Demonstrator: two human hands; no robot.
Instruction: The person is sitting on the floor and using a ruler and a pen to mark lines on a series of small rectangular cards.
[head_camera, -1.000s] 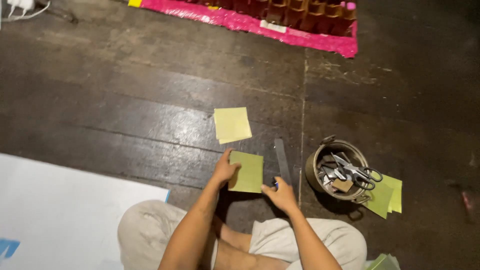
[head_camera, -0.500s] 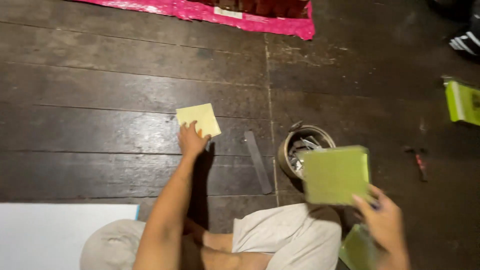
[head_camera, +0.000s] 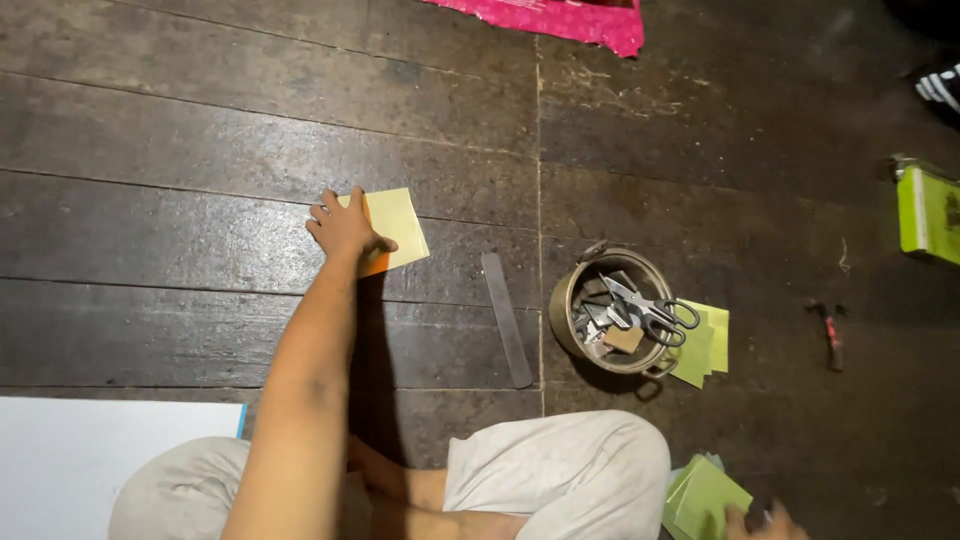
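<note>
While we sit cross-legged on the dark plank floor (head_camera: 200, 130), our left hand (head_camera: 342, 226) reaches forward with the arm straight and rests flat on a yellow paper square (head_camera: 398, 228). Fingers are spread and laid on the sheet's left part; they press down rather than pinch, and nothing is closed inside them. The sheet lies flat on the boards, its right half bare, just right of the fingertips.

Our right hand (head_camera: 762, 523) shows only at the bottom edge, low beside our right knee. Its fingertips touch a stack of green paper sheets (head_camera: 706, 497); we cannot tell whether they grip it, since most of the hand is cut off.

Right of the left fingers, near but apart from the yellow sheet, lies a grey flat ruler (head_camera: 506, 318). Beyond it stands a round metal pot (head_camera: 566, 300) holding scissors (head_camera: 645, 308) and small scraps. More green paper pieces (head_camera: 704, 345) lie against the pot's far side. A small hammer (head_camera: 830, 332) lies further right, well apart. A white board (head_camera: 90, 455) sits near our left knee, and pink cloth (head_camera: 570, 18) lies well ahead of the fingers.
</note>
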